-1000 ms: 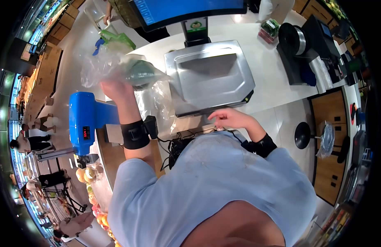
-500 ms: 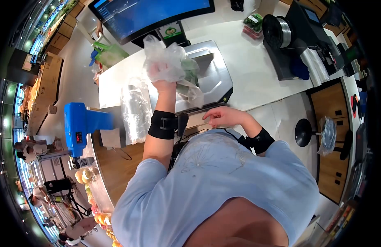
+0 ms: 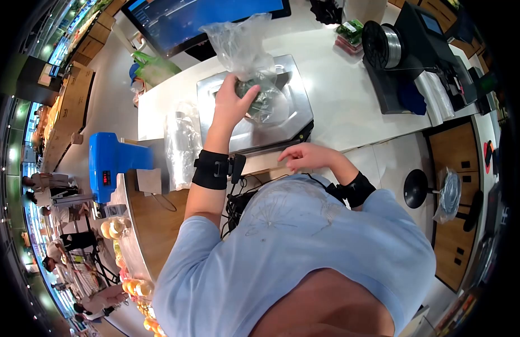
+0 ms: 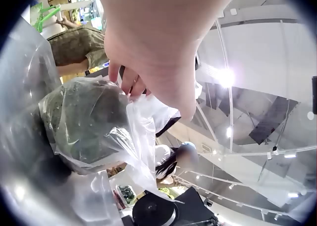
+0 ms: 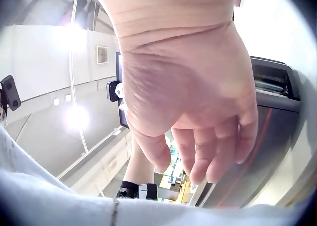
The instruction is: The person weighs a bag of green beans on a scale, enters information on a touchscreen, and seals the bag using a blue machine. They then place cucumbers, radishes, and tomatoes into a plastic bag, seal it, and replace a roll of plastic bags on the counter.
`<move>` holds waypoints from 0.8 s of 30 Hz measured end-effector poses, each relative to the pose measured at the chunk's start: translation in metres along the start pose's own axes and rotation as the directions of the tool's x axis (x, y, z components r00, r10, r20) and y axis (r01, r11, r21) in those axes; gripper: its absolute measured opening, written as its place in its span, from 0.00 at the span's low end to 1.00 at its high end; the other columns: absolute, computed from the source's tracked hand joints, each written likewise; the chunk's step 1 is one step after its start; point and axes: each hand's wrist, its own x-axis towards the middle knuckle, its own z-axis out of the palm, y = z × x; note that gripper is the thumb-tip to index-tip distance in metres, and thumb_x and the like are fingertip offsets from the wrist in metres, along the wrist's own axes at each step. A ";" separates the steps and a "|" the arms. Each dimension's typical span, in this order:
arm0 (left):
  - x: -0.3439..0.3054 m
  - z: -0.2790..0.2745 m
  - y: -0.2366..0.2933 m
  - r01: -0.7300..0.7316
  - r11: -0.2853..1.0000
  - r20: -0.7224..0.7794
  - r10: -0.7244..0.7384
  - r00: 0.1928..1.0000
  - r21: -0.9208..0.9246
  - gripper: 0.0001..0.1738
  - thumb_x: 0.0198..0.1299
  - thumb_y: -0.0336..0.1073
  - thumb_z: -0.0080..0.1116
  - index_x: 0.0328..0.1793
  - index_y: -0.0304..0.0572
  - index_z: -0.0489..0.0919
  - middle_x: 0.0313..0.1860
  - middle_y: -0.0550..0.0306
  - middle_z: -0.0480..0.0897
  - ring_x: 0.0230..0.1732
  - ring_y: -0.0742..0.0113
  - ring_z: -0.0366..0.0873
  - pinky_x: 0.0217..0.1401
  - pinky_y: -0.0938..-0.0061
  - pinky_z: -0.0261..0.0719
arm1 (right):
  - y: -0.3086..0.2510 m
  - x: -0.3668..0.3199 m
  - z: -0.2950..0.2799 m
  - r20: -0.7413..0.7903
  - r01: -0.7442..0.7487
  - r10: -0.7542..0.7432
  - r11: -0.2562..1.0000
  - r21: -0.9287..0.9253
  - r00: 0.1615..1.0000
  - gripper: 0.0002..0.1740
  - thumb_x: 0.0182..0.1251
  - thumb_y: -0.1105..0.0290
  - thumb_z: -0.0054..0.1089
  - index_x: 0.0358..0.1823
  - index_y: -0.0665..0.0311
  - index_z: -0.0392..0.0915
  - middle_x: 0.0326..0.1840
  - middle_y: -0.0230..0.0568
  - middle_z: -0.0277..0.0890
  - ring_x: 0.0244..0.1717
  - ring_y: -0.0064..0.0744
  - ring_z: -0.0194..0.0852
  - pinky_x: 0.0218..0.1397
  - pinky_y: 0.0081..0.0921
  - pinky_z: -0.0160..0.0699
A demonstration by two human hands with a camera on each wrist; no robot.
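Observation:
A clear plastic bag [image 3: 237,45] with a rounded dark green produce item [image 4: 84,122] in it is at the steel scale plate [image 3: 296,104], its loose top sticking up toward the screen. My left hand [image 3: 230,105] is beside the bag, thumb and fingers spread and fairly straight, the thumb over the green item. In the left wrist view the fingertips lie against the plastic, while the thumb stands apart from them. Low in front of my shirt, the right hand [image 3: 310,157] hangs with loosely bent fingers and holds nothing; its palm shows in the right wrist view.
Behind the scale stands a large screen [image 3: 192,25]. A roll of plastic bags [image 3: 181,146] lies left of the scale, near a blue device [image 3: 105,168]. To the right are packed produce [image 3: 348,36] and a black machine with a spool [image 3: 378,45].
My left hand has carried the bag from left of the scale rightward to the plate. Its fingers have come out from around the bag's top and spread beside the green item. The right hand stays put.

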 end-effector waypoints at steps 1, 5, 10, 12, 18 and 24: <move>0.001 -0.001 0.000 0.045 0.999 -0.010 -0.044 0.999 0.012 0.29 0.51 0.49 0.68 0.50 0.35 0.74 0.43 0.44 0.81 0.45 0.48 0.79 0.49 0.66 0.75 | 0.000 0.001 -0.001 0.004 0.003 -0.003 1.000 -0.006 1.000 0.21 0.64 0.67 0.59 0.57 0.67 0.73 0.33 0.32 0.77 0.34 0.19 0.75 0.41 0.19 0.76; 0.004 -0.002 -0.005 -0.033 0.999 -0.116 0.038 0.993 0.041 0.30 0.53 0.48 0.66 0.56 0.35 0.72 0.49 0.41 0.79 0.53 0.48 0.77 0.56 0.66 0.73 | -0.001 -0.001 0.000 0.005 0.015 -0.015 1.000 0.001 1.000 0.20 0.65 0.67 0.58 0.56 0.67 0.74 0.34 0.32 0.77 0.34 0.19 0.75 0.41 0.20 0.76; 0.018 -0.027 -0.017 -0.072 0.996 -0.336 0.053 0.940 -0.043 0.20 0.61 0.42 0.55 0.54 0.35 0.73 0.56 0.43 0.75 0.59 0.50 0.72 0.58 0.63 0.70 | 0.001 -0.001 -0.002 -0.005 0.008 -0.009 1.000 -0.017 1.000 0.18 0.65 0.66 0.58 0.55 0.66 0.74 0.35 0.32 0.77 0.35 0.20 0.75 0.41 0.20 0.76; 0.030 -0.043 -0.021 -0.136 0.990 -0.466 0.131 0.875 0.022 0.14 0.63 0.39 0.52 0.47 0.36 0.73 0.53 0.44 0.75 0.54 0.51 0.73 0.53 0.64 0.71 | 0.002 -0.004 -0.004 -0.004 0.011 -0.011 1.000 -0.027 1.000 0.18 0.66 0.66 0.58 0.55 0.66 0.74 0.35 0.32 0.77 0.35 0.20 0.76 0.41 0.20 0.76; 0.090 -0.102 -0.008 -0.142 0.868 -0.473 0.389 0.791 0.476 0.13 0.57 0.37 0.58 0.45 0.37 0.73 0.63 0.40 0.71 0.46 0.46 0.78 0.45 0.62 0.77 | -0.013 -0.012 0.003 -0.053 -0.061 0.057 0.996 -0.061 0.997 0.18 0.67 0.66 0.57 0.55 0.67 0.74 0.35 0.32 0.77 0.37 0.19 0.76 0.44 0.20 0.77; 0.139 -0.129 -0.005 -0.031 0.748 -0.379 0.371 0.848 0.663 0.13 0.53 0.35 0.57 0.44 0.41 0.72 0.69 0.40 0.65 0.43 0.44 0.80 0.40 0.56 0.79 | -0.014 -0.011 0.004 -0.081 -0.092 0.087 0.993 -0.069 0.993 0.17 0.68 0.70 0.55 0.55 0.68 0.74 0.36 0.32 0.77 0.37 0.19 0.75 0.44 0.20 0.77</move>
